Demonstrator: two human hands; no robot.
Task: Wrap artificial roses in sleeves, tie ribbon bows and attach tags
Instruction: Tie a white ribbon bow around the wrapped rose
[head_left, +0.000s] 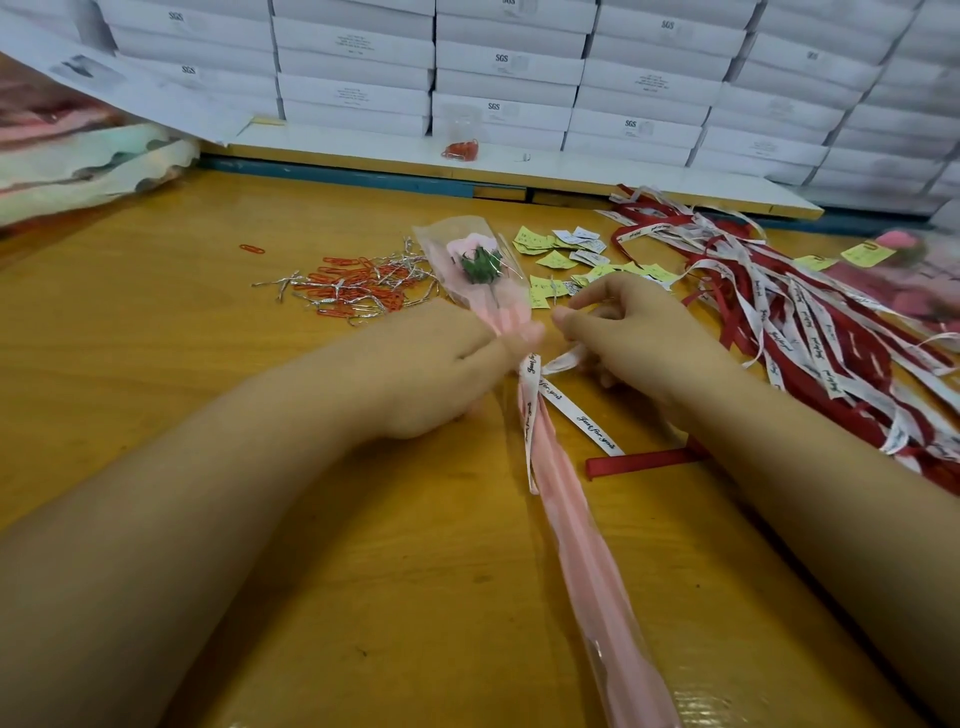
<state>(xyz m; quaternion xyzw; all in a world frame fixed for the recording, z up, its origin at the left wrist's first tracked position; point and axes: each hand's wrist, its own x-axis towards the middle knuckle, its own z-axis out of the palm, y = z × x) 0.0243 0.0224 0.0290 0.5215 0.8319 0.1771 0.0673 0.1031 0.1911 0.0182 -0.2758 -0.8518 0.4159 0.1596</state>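
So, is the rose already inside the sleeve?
Inside. The rose shows through the clear top of the sleeve, and its stem runs down within it toward the left hand.

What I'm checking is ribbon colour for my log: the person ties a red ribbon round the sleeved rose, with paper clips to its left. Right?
No: the head view shows the ribbon round the rose is white, not red. The paper clips do lie to its left.

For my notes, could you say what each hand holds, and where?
Left hand: sleeved rose, at its neck. Right hand: white ribbon, by a loop.
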